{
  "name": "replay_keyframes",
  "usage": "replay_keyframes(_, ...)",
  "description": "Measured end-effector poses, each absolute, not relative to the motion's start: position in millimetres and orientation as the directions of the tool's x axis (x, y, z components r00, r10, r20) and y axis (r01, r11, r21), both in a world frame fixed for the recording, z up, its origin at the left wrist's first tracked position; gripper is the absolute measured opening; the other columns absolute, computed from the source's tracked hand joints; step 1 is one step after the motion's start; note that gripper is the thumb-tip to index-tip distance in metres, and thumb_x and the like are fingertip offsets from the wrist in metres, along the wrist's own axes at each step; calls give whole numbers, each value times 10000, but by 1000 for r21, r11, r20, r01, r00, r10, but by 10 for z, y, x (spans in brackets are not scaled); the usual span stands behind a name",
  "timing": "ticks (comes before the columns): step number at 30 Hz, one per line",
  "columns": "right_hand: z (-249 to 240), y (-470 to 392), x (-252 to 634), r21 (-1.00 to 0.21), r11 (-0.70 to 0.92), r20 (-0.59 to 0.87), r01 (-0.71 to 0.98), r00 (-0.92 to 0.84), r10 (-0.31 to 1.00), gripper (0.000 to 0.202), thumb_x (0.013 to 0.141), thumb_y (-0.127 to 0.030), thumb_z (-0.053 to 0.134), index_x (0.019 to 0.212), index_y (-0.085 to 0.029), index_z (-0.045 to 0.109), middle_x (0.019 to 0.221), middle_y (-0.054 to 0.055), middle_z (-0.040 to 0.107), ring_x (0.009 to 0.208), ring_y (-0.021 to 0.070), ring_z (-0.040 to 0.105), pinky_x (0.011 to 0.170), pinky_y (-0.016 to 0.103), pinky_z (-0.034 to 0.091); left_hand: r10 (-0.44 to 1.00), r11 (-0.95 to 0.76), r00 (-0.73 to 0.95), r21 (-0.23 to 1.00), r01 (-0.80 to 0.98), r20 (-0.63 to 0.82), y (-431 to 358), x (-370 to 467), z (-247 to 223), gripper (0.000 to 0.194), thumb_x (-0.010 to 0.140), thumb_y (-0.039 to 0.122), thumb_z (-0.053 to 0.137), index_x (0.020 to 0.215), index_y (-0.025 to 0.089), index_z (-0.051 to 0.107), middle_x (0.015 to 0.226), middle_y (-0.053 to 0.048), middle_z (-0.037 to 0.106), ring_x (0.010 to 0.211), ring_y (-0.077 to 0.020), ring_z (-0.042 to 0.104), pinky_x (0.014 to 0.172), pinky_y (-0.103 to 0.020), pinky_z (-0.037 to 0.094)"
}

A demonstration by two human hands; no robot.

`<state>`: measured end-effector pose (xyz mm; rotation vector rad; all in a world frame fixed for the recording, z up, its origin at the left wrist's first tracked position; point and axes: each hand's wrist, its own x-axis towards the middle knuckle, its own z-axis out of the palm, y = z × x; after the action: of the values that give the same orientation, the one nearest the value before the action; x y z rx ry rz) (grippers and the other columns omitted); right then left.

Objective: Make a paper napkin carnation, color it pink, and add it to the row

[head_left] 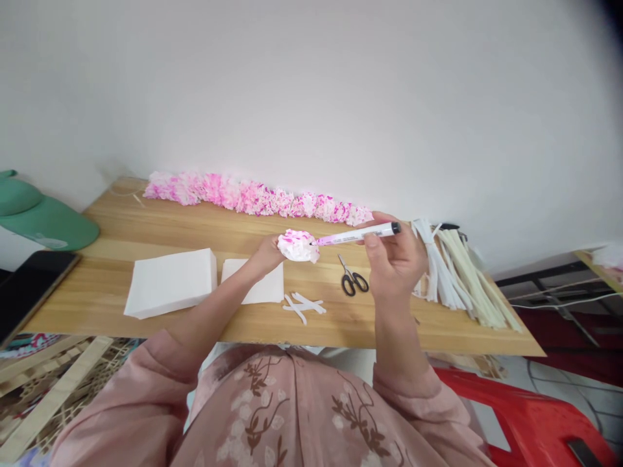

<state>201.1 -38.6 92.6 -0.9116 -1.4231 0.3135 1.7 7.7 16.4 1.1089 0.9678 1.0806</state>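
- Left hand [269,253] grips flower [296,248], white with pink marks.
- Right hand [395,263] holds pen [353,234], tip at flower's right edge.
- Blooms [243,195] in a row along wall [311,97].
- Scissors [355,283] near right hand.
- Phone [39,285], cap [46,217] far left.

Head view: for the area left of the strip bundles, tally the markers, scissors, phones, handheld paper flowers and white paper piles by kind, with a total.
Marker, in the right hand: 1
Scissors: 1
Phone: 1
Paper flower, in the left hand: 1
White paper piles, thick pile and thin pile: 2
Total: 6
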Motion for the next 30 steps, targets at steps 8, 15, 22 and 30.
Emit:
replay_keyframes(8,960,-395,1927,-641,662,745,389,105,659,313,864,-276,686,1176,-301,678,915,-5,744,836,141,705,781,290,597,974,93,221,982,-167,-54,77,16,169,452,471,365,904,840,136,775,963,-119,778,998,-315,700,999,-482,490)
replay_keyframes(15,957,-379,1932,-614,661,747,431,49,663,317,873,-286,664,1190,-292,667,937,4,742,871,169,708,839,362,592,975,110,210,981,-160,-75,77,18,178,465,442,361,909,827,135,774,962,-120,778,995,-315,699,1001,-480,488)
replay_keyframes(22,999,-413,2020,-630,646,759,431,166,630,298,868,-296,671,1165,-280,664,1006,15,729,863,153,715,770,305,614,979,113,190,980,-167,-80,92,15,161,474,401,361,917,790,135,766,925,-110,782,974,-307,703,988,-469,497)
replay_keyframes(30,973,-379,2037,-690,614,711,382,203,673,282,854,-327,688,1131,-277,674,962,8,729,809,141,704,747,299,614,965,98,259,978,-186,-48,35,-26,259,457,535,392,867,899,136,766,996,-120,773,1005,-318,698,970,-481,513)
